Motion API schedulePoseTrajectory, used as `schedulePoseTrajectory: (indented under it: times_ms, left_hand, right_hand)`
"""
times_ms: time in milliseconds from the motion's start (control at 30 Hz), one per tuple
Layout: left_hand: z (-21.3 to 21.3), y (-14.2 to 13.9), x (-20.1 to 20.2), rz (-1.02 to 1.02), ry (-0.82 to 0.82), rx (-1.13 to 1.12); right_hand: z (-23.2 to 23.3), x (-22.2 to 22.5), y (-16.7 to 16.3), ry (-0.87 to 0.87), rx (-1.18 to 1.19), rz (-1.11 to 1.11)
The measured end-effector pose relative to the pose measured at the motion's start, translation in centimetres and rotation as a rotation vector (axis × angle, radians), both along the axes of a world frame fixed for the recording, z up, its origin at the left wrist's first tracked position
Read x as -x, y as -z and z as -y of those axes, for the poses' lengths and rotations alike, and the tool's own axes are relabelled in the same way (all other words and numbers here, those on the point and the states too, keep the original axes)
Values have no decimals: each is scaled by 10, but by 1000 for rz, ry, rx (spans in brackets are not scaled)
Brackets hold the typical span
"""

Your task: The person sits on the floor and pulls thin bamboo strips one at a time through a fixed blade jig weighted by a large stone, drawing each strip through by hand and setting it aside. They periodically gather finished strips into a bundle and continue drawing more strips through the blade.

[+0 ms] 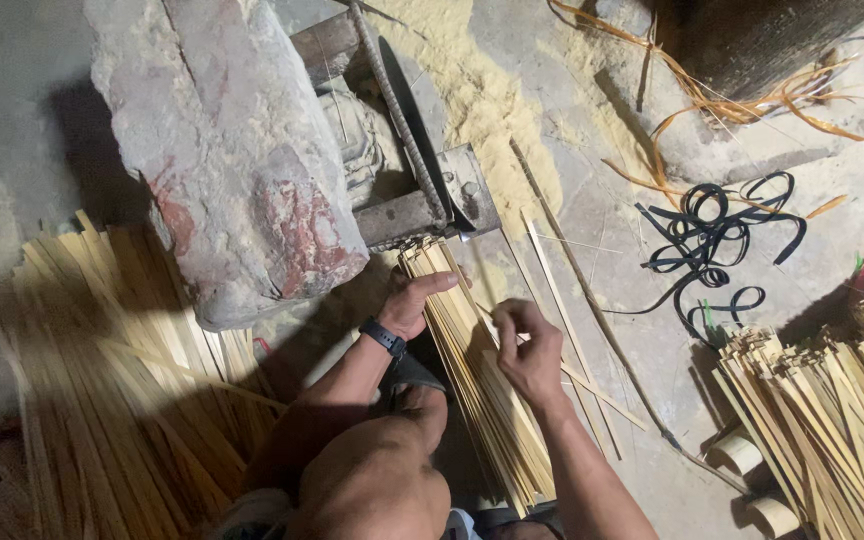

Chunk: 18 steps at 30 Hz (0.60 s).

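A long bundle of thin pale bamboo strips [497,420] lies on the floor, its far end under a metal machine [422,195]. My left hand [414,300], with a black wristband, rests flat on the bundle's left side near the machine, fingers together and stretched out. My right hand [527,345] lies on the bundle's right side with fingers curled around a thin bamboo strip [564,372]. My bare knee [377,480] is below the hands.
A big grey stone block [222,150] sits on the machine. Heaps of bamboo strips lie at left [102,380] and right [832,410]. Black strap coils [717,235], sawdust [492,100] and loose orange fibres [742,100] lie on the concrete floor.
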<state>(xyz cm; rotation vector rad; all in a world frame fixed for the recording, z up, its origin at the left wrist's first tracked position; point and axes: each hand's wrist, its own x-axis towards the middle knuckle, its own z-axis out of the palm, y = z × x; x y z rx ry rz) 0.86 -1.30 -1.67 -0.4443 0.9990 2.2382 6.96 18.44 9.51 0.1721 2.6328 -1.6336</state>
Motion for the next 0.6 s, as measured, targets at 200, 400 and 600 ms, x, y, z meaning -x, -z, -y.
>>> schedulePoseTrajectory:
  times_ms: [200,400,600]
  left_hand:
    - [-2,1,2,70,-2,-12]
    - [-5,10,4,37,78,270]
    - [-8,6,1,50,-167,107]
  right_hand:
    - [5,13,-19,-19,-256,-147]
    - [23,61,-9,-106,-305,33]
    - [39,86,-5,-137,-322,8]
